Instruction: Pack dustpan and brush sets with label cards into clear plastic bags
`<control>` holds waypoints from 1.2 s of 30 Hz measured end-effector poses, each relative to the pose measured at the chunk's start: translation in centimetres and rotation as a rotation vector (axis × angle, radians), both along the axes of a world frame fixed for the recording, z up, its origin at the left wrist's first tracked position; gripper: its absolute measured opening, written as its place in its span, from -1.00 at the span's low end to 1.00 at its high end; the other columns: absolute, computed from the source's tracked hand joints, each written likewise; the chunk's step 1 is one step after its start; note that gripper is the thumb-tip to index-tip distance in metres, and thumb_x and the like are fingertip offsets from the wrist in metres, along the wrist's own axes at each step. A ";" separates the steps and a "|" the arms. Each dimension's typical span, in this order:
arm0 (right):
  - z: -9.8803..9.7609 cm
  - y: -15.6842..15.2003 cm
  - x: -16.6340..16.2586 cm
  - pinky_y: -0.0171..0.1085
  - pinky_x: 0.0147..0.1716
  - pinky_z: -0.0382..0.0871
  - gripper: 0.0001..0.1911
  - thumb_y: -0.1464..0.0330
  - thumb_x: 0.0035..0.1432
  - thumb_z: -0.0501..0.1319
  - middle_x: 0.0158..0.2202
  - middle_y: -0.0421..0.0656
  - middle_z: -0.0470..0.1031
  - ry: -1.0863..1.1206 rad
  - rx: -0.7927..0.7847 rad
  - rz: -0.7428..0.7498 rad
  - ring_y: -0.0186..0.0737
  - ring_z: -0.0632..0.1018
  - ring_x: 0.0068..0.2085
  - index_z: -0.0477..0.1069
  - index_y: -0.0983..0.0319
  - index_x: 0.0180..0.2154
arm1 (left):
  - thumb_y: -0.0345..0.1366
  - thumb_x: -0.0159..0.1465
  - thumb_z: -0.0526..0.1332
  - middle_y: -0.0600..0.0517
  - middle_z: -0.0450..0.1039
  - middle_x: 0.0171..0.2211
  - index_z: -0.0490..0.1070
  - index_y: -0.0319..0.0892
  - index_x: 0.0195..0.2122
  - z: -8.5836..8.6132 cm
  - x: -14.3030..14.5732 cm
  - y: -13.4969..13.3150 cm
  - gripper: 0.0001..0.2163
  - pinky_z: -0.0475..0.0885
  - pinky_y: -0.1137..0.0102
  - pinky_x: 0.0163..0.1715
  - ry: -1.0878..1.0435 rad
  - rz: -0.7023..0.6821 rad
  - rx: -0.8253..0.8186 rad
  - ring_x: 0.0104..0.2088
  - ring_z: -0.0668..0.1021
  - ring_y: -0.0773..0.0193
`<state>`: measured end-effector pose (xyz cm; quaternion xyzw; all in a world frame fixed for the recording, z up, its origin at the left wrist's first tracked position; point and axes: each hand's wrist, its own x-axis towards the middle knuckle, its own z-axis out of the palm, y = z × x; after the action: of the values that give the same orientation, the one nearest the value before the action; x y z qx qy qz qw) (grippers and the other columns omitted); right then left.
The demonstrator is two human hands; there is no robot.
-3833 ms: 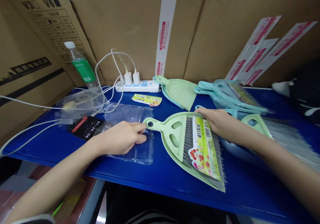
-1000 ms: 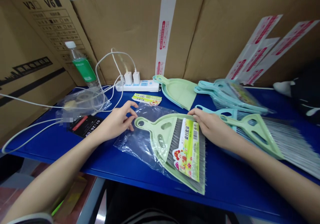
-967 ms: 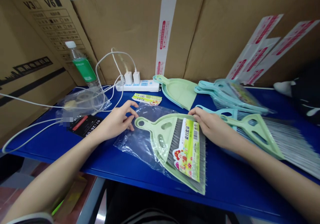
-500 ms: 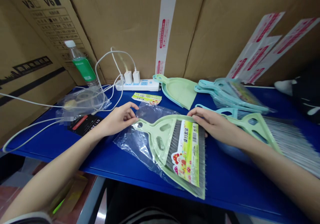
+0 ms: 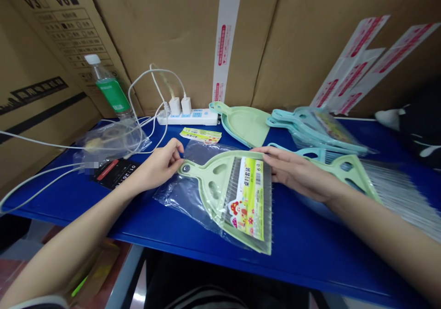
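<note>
A light green dustpan and brush set [image 5: 213,176] lies tilted over a clear plastic bag [image 5: 182,203], its brush nested in the pan. Across the grey bristles sits a printed label card [image 5: 253,196]. My left hand [image 5: 163,164] is closed in a pinch at the handle's end, beside the hanging hole. At the far right corner of the pan, my right hand [image 5: 292,168] grips the edge, some fingers hidden beneath it. Whether the bag encloses part of the set is hard to make out.
Behind lie a green dustpan [image 5: 248,123], bagged blue sets [image 5: 310,125] and a loose label [image 5: 201,134]. Brushes [image 5: 358,173] rest at right. A power strip [image 5: 203,117], white cables, a bottle [image 5: 113,95] and a phone [image 5: 115,173] occupy the left. Cardboard boxes [image 5: 179,28] stand behind.
The set has shifted slightly left and away from the table's front edge, with both hands still at it. My right hand has turned a little, its fingers lying straighter along the corner.
</note>
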<state>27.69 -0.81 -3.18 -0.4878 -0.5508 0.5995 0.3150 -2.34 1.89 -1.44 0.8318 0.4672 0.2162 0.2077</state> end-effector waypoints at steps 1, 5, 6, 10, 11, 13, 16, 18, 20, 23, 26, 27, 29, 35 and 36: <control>0.0 0.0 0.0 -0.06 -0.06 0.42 -0.60 0.16 0.18 0.11 -0.03 -0.02 0.47 0.022 -0.011 0.019 -0.08 0.52 -0.03 0.23 0.15 0.02 | -0.41 0.22 0.03 0.18 0.28 -0.55 0.12 -0.12 -0.29 0.0 0.0 0.0 -0.92 0.30 0.47 -0.53 0.002 0.006 0.002 -0.55 0.39 0.40; -0.2 -0.1 -0.1 -0.01 -0.02 0.43 -0.35 0.23 0.14 0.15 0.09 -0.01 0.41 0.021 0.039 0.039 -0.05 0.49 0.04 0.04 0.08 0.25 | -0.43 0.21 0.02 0.19 0.28 -0.55 0.10 -0.11 -0.29 -0.2 -0.2 0.1 -0.90 0.28 0.48 -0.54 0.024 0.019 -0.002 -0.57 0.41 0.40; -0.2 -0.2 -0.1 0.00 -0.01 0.43 -0.30 0.24 0.13 0.16 0.09 -0.01 0.42 0.018 0.047 0.039 -0.04 0.49 0.05 0.00 0.07 0.28 | -0.43 0.21 0.01 0.19 0.28 -0.55 0.09 -0.11 -0.29 -0.2 -0.2 0.1 -0.90 0.28 0.48 -0.53 0.037 0.019 0.006 -0.57 0.42 0.40; -0.4 -0.2 -0.2 0.01 0.03 0.41 -0.27 0.29 0.14 0.16 0.06 -0.04 0.45 0.067 0.008 0.052 -0.07 0.49 0.05 -0.03 0.07 0.31 | -0.42 0.21 0.01 0.18 0.29 -0.56 0.09 -0.11 -0.28 -0.2 -0.3 0.2 -0.90 0.27 0.45 -0.52 0.083 0.027 0.043 -0.57 0.41 0.39; -0.4 -0.2 -0.2 -0.01 0.04 0.40 -0.27 0.30 0.14 0.17 0.08 -0.05 0.44 0.082 -0.002 0.055 -0.08 0.49 0.04 -0.01 0.07 0.30 | -0.42 0.21 0.01 0.18 0.29 -0.56 0.09 -0.11 -0.28 -0.2 -0.3 0.2 -0.90 0.27 0.45 -0.52 0.087 0.030 0.045 -0.57 0.41 0.38; -0.5 -0.2 -0.2 -0.03 0.04 0.41 -0.29 0.31 0.13 0.19 0.12 -0.06 0.41 0.099 -0.009 0.053 -0.10 0.49 0.04 0.03 0.05 0.29 | -0.40 0.21 0.01 0.18 0.29 -0.55 0.10 -0.11 -0.28 -0.2 -0.4 0.2 -0.91 0.27 0.45 -0.52 0.094 0.036 0.044 -0.57 0.42 0.37; -0.7 -0.2 -0.2 -0.05 0.01 0.45 -0.31 0.31 0.10 0.23 0.14 -0.09 0.39 0.108 -0.004 0.033 -0.11 0.50 0.03 0.09 0.01 0.26 | -0.40 0.21 0.03 0.17 0.31 -0.54 0.11 -0.11 -0.28 -0.1 -0.4 0.2 -0.91 0.27 0.45 -0.51 0.112 0.047 0.043 -0.56 0.43 0.37; -0.8 -0.2 -0.3 -0.07 -0.03 0.48 -0.31 0.31 0.09 0.25 0.12 -0.08 0.41 0.105 -0.011 0.019 -0.11 0.51 0.02 0.12 0.02 0.24 | -0.39 0.21 0.03 0.17 0.31 -0.54 0.11 -0.11 -0.28 0.0 -0.4 0.2 -0.91 0.27 0.45 -0.51 0.114 0.046 0.036 -0.56 0.43 0.37; -0.8 -0.2 -0.3 -0.08 -0.05 0.50 -0.31 0.31 0.08 0.26 0.10 -0.07 0.41 0.093 -0.010 0.015 -0.09 0.52 0.01 0.13 0.03 0.24 | -0.39 0.22 0.03 0.17 0.31 -0.54 0.12 -0.11 -0.28 0.1 -0.4 0.2 -0.92 0.28 0.45 -0.51 0.112 0.043 0.023 -0.56 0.44 0.37; -0.8 -0.1 -0.4 -0.05 -0.06 0.50 -0.27 0.29 0.06 0.28 0.11 -0.04 0.41 0.086 0.012 0.015 -0.06 0.52 0.00 0.13 0.05 0.25 | -0.39 0.21 0.03 0.17 0.31 -0.54 0.13 -0.11 -0.29 0.2 -0.3 0.2 -0.93 0.29 0.46 -0.51 0.115 0.047 0.023 -0.56 0.44 0.36; -0.9 -0.1 -0.4 -0.03 -0.04 0.48 -0.26 0.28 0.02 0.31 0.09 -0.02 0.41 0.099 0.020 -0.010 -0.06 0.52 -0.01 0.15 0.08 0.24 | -0.38 0.21 0.04 0.16 0.31 -0.54 0.13 -0.11 -0.29 0.2 -0.3 0.2 -0.93 0.29 0.46 -0.52 0.118 0.055 0.035 -0.56 0.44 0.36; -1.0 -0.1 -0.4 -0.04 -0.04 0.48 -0.25 0.27 0.00 0.32 0.08 -0.02 0.42 0.104 0.018 -0.021 -0.06 0.53 -0.02 0.16 0.10 0.23 | -0.38 0.21 0.04 0.16 0.31 -0.54 0.14 -0.11 -0.29 0.2 -0.4 0.3 -0.93 0.29 0.46 -0.52 0.118 0.056 0.040 -0.56 0.44 0.36; -1.1 0.0 -0.4 -0.06 -0.05 0.49 -0.26 0.27 -0.03 0.35 0.05 -0.02 0.43 0.112 0.010 -0.041 -0.07 0.52 -0.02 0.20 0.12 0.20 | -0.38 0.21 0.04 0.16 0.32 -0.54 0.14 -0.11 -0.30 0.2 -0.5 0.3 -0.94 0.29 0.45 -0.52 0.119 0.063 0.055 -0.56 0.44 0.36; -1.4 0.1 -0.2 -0.10 -0.07 0.50 -0.34 0.23 -0.06 0.37 0.04 -0.02 0.41 0.075 0.009 -0.074 -0.08 0.51 -0.02 0.30 0.15 0.10 | -0.39 0.21 0.03 0.13 0.35 -0.53 0.14 -0.12 -0.29 0.3 -0.7 0.4 -0.93 0.30 0.44 -0.50 0.173 0.087 0.090 -0.54 0.46 0.34; -1.5 0.1 -0.1 -0.11 -0.08 0.51 -0.34 0.22 -0.07 0.38 0.03 -0.02 0.41 0.068 0.013 -0.074 -0.08 0.51 -0.02 0.31 0.16 0.10 | -0.39 0.21 0.03 0.13 0.35 -0.53 0.14 -0.12 -0.29 0.3 -0.7 0.4 -0.93 0.30 0.44 -0.50 0.178 0.087 0.095 -0.54 0.46 0.34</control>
<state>27.57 -0.66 -4.66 -0.4849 -0.5253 0.6002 0.3587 -3.00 2.28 -1.10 0.8356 0.5085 0.1721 0.1162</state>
